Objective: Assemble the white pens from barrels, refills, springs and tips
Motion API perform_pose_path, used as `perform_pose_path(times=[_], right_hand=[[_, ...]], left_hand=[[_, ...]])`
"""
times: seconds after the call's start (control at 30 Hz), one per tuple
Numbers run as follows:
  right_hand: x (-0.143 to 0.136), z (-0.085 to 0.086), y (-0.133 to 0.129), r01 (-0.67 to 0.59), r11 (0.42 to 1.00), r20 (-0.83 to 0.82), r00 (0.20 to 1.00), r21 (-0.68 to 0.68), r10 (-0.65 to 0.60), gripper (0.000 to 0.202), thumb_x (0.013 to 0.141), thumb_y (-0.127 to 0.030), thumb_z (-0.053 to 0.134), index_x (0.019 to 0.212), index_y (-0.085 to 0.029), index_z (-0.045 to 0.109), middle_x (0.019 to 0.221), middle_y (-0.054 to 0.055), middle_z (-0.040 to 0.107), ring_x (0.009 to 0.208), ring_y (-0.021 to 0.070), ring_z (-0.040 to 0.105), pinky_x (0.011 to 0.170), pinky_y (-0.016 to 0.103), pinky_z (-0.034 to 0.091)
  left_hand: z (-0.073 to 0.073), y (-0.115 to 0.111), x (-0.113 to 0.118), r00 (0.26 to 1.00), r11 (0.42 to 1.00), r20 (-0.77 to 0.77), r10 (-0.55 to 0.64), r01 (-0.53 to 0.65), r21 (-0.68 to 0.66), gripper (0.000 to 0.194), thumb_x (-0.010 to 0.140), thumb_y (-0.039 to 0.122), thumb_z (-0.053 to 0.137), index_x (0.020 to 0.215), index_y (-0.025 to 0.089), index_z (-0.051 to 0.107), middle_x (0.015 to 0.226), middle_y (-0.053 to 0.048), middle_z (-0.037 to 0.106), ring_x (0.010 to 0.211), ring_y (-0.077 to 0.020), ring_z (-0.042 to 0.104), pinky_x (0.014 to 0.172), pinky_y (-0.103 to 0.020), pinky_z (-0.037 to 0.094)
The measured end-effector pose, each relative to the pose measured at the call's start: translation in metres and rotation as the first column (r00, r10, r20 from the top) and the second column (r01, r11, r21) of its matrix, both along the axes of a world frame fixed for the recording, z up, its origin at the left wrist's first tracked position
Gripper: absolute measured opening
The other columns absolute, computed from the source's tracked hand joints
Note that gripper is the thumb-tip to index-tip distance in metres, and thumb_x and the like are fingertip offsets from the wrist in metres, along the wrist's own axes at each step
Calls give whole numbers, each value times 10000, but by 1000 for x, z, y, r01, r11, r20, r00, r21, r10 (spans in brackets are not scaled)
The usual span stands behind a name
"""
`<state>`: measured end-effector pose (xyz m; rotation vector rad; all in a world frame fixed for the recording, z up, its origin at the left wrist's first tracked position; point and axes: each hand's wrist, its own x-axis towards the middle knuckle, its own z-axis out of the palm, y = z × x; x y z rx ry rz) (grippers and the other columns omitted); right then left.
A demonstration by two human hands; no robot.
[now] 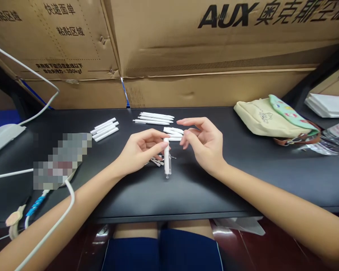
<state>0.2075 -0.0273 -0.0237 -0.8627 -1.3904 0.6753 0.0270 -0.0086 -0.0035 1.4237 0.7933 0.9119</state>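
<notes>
Between the thumb and fingers of my left hand (147,148) is a white pen barrel (166,156) with a clear clip, its clear button end pointing down toward me. My right hand (205,145) is raised just right of it, fingers apart and curved, with nothing visible in them. Behind the hands lie several short white pen parts (173,131), partly covered by my fingers. Small thin pieces (157,162) lie under my left hand. Farther back rests a row of white pens (155,118) with clear clips. Several white tubes (105,128) are lined up to the left.
Cardboard boxes (186,49) stand along the back of the black table (214,195). On the right are a cream and green pouch (265,116) and a clear plastic bottle (337,135). A blurred-out device (63,162) with white cables (70,195) is on the left.
</notes>
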Motion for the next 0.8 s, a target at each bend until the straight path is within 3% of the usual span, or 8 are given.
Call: perform_pose_path(times=[0.07,0.17,0.23,0.27,0.33,0.43,0.5,0.8], right_hand=[[0,0,0,-2,1000,-1,1000,2,2,80,829,-219,578,909,-210,579,1053,38,633,558,75,579,484,243,487],[0,-2,1,-7,1000,-3,1000,7,8,73,831,-212,570,904,-213,574,1057,34,630,558,71,576,480,240,483],[0,-3,1,-14,1000,3,1000,6,14,72,831,-205,567,903,-212,572,1059,34,631,559,71,580,479,239,482],[0,-3,1,-16,1000,6,1000,3,16,72,830,-203,569,902,-210,573,1058,35,632,560,72,582,480,240,482],[0,-3,0,-12,1000,9,1000,-5,12,73,827,-204,574,900,-208,575,1050,37,635,556,72,582,481,241,483],[-1,-1,-1,3,1000,3,1000,-12,-3,73,824,-216,582,896,-206,579,1034,35,640,552,73,579,481,241,486],[-1,0,-1,13,1000,0,1000,-12,-13,74,823,-230,587,893,-206,579,1029,35,644,551,75,577,479,240,487],[-2,0,-2,-64,997,38,997,-50,66,67,827,-213,583,891,-193,587,938,28,670,550,79,569,503,241,505]], left_hand=[[3,9,-1,980,980,148,133,-108,-169,151,719,206,717,845,142,663,723,-19,684,637,-123,667,536,-172,554],[6,25,-7,733,789,359,578,-389,-475,111,824,85,574,729,130,607,657,17,654,604,-31,635,595,-78,520],[5,29,-10,646,714,355,676,-456,-532,166,856,81,520,712,129,587,651,24,644,607,-20,632,616,-77,521],[5,28,-11,661,735,356,661,-474,-485,140,853,101,533,730,133,592,666,23,649,616,-30,637,608,-92,527],[3,21,-9,807,866,320,496,-429,-258,20,805,168,618,815,150,621,723,10,669,655,-75,656,579,-138,547],[0,5,-4,988,989,76,137,-141,52,251,705,238,729,924,149,645,774,-26,681,683,-142,670,551,-211,576],[-2,0,-2,998,992,6,62,-62,114,271,731,279,707,956,143,640,792,-35,676,678,-149,666,553,-241,590],[-2,0,-1,997,990,-10,81,-80,113,292,729,323,703,953,149,636,774,-24,664,678,-161,660,552,-270,584]])
